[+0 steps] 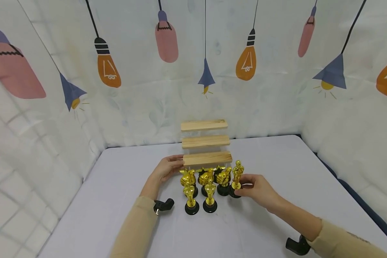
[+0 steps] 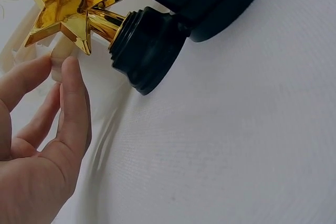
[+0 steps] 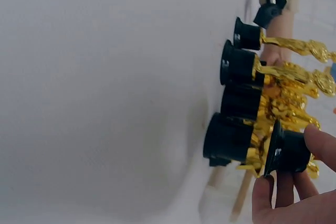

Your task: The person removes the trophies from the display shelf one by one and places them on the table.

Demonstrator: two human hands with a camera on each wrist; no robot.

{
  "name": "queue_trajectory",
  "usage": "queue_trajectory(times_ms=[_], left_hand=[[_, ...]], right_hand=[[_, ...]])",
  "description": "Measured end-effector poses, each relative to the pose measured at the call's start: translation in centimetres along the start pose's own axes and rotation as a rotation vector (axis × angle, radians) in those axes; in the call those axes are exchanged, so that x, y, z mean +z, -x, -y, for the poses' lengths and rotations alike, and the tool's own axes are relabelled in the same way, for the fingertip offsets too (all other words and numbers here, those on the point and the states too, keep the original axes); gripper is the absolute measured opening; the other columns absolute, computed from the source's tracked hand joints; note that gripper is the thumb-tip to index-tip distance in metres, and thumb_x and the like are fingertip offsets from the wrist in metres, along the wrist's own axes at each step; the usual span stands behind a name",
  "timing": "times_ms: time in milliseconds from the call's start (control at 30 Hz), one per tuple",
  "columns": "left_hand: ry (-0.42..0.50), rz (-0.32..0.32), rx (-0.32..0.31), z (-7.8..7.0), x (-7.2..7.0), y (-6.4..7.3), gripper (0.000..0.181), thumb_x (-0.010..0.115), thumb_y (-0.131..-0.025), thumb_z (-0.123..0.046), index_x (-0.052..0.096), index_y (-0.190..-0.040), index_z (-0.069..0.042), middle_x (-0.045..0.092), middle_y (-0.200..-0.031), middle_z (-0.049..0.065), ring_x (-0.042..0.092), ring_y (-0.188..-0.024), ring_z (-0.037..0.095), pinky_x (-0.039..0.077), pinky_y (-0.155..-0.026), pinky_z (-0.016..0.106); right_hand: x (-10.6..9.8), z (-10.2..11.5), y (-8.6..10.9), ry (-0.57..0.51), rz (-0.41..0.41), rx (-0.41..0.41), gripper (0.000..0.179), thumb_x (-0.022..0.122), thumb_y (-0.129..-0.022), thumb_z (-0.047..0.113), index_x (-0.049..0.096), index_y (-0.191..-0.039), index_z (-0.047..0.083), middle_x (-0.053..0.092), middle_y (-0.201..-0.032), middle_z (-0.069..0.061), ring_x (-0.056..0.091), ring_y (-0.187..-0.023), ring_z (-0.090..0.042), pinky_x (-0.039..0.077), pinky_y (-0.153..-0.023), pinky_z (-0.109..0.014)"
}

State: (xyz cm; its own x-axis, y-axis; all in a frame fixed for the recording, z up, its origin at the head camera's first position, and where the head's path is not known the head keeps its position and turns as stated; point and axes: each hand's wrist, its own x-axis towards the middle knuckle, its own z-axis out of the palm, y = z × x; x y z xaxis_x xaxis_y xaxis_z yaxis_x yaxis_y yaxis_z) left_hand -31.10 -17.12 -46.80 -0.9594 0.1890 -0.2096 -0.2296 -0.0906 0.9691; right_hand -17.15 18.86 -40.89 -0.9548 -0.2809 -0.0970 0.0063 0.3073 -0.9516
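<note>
My right hand (image 1: 256, 188) grips a gold figurine trophy (image 1: 237, 174) by its black base (image 3: 291, 150), at the right end of a cluster of trophies. In the right wrist view the base appears tilted between thumb and fingers. My left hand (image 1: 167, 168) is at the left end of the lowest board of a three-tier wooden shelf (image 1: 208, 158). Seen from the left wrist, thumb and fingertips pinch that board's end (image 2: 61, 61), close behind a gold star trophy (image 2: 65, 9). Two figurine trophies (image 1: 209, 193) stand in front.
Behind the front pair are several thumbs-up trophies (image 1: 223, 176), with star trophies (image 1: 218, 171) between them and the shelf. A white cloth covers the table (image 1: 132, 157). A lamp-patterned curtain (image 1: 142, 107) hangs behind it. Each wrist wears a black camera (image 1: 163, 205).
</note>
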Motion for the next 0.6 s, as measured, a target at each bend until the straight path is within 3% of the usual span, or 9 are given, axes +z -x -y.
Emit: queue_trajectory(times_ms=[333,600], left_hand=[[-0.003,0.004,0.011,0.2,-0.1,-0.1,0.052,0.068,-0.099,-0.003,0.049,-0.145,0.009,0.062,-0.131,0.026,0.071,-0.099,0.022,0.060,-0.087,0.032],[0.004,0.001,0.011,0.2,-0.1,0.0,0.050,0.068,-0.098,-0.002,0.050,-0.144,0.009,0.061,-0.132,0.025,0.070,-0.101,0.023,0.059,-0.088,0.033]], right_hand=[[1.5,-1.4,0.0,0.009,0.048,0.036,0.044,0.083,-0.085,0.006,0.065,-0.121,-0.010,0.067,-0.115,-0.012,0.065,-0.110,-0.029,0.059,-0.086,-0.035],[2.5,-2.3,-0.4,0.010,0.028,0.058,0.043,0.084,-0.083,0.004,0.065,-0.119,-0.010,0.068,-0.113,-0.011,0.065,-0.109,-0.029,0.059,-0.087,-0.039]])
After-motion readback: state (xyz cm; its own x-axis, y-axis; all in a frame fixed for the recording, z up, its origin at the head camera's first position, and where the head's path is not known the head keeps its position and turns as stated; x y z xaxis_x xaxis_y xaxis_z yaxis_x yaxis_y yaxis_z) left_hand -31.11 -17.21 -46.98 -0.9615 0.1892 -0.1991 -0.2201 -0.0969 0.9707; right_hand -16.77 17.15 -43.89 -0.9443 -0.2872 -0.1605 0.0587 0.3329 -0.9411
